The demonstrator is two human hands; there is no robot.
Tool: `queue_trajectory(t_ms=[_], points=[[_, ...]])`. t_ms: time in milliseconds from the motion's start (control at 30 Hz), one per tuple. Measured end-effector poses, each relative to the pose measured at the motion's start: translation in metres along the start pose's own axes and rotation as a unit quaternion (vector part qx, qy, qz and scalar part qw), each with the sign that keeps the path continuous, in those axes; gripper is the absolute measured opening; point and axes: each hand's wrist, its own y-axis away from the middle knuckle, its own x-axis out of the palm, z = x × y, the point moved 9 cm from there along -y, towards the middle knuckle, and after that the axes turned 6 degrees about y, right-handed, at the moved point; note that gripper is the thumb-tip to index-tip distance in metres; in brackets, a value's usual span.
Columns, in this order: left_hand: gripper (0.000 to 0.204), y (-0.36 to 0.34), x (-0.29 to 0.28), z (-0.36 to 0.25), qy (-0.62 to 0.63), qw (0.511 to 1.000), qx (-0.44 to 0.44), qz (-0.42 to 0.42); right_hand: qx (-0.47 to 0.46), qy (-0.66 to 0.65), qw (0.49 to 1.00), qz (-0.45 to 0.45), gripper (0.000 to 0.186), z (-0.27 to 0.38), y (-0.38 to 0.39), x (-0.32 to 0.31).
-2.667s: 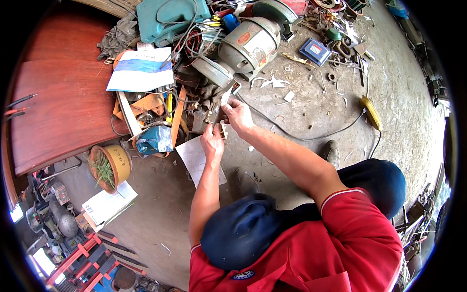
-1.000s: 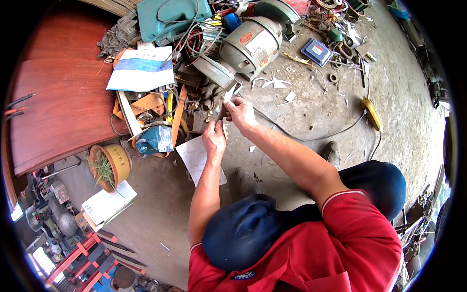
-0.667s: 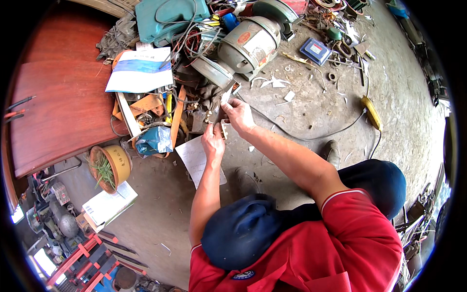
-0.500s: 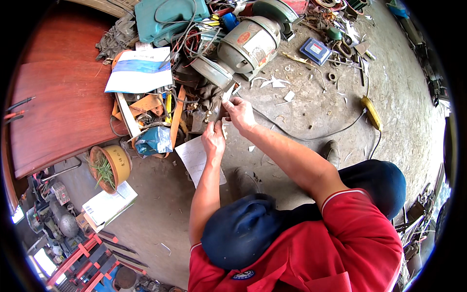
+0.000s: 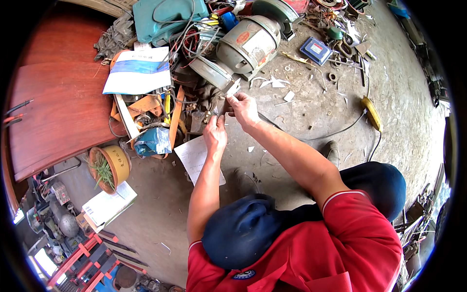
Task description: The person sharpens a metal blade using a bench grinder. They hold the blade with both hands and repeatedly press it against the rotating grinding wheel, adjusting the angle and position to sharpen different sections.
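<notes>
My right hand (image 5: 244,111) and my left hand (image 5: 215,133) are closed, both holding a thin flat strip (image 5: 224,106) that looks like a metal blade. Fingers cover much of it, so its full shape cannot be made out. Its far end reaches the near wheel housing (image 5: 212,73) of a grey bench grinder (image 5: 249,44) standing on the floor. Whether it touches the wheel is hard to tell. The left hand grips the near end, while the right hand pinches it farther up, close to the housing.
Left of the grinder lie a teal tool case (image 5: 168,19), tangled cables and a blue-and-white booklet (image 5: 137,71). A reddish wooden table (image 5: 61,107) and a potted plant (image 5: 116,168) stand at the left. A yellow power strip (image 5: 371,113) trails its cord across the floor at right.
My hands have shifted slightly, the right one up and to the right. The strip's far end has come closer to the grinder's near wheel housing.
</notes>
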Motion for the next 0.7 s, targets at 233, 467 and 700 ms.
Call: queue_trajectory(t_ms=[233,467,700], points=[[0.035,0.002,0.001,-0.002,0.016,1.0,0.002,0.006,0.001,-0.005,1.0,0.008,0.022,-0.005,-0.004,0.001],[0.036,0.012,-0.007,0.0,0.058,0.998,0.002,-0.009,-0.004,0.007,1.0,0.016,0.022,-0.004,0.007,0.009],[0.034,0.022,-0.011,-0.004,0.094,0.995,0.011,-0.018,-0.008,0.023,0.999,0.027,0.02,-0.017,0.004,0.014]])
